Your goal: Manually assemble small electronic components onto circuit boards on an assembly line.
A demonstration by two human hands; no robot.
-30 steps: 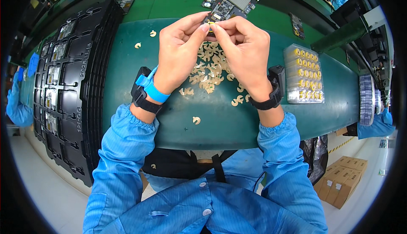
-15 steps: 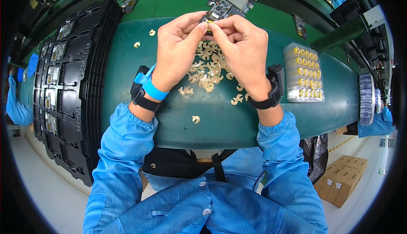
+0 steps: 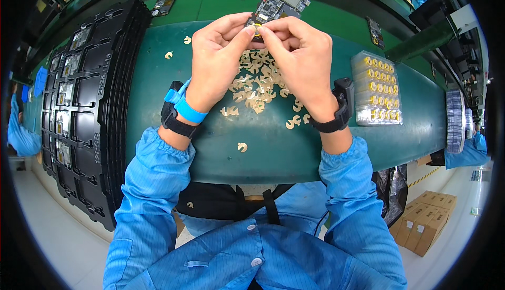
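The green tabletop [image 3: 284,158] is seen across the middle of the frame, flanked at the left by a stack of black trays [image 3: 118,106]. At the upper centre, the left hand [image 3: 218,58] and the right hand [image 3: 305,61] are held close together. A clear tray [image 3: 362,98] of yellow round parts is placed at the right. Beige notched pieces [image 3: 256,85] are heaped near the centre. Above them, a circuit board [image 3: 279,3] is grasped at its lower end by both hands' fingers, and a small yellow piece [image 3: 258,29] there is touched by both thumbs.
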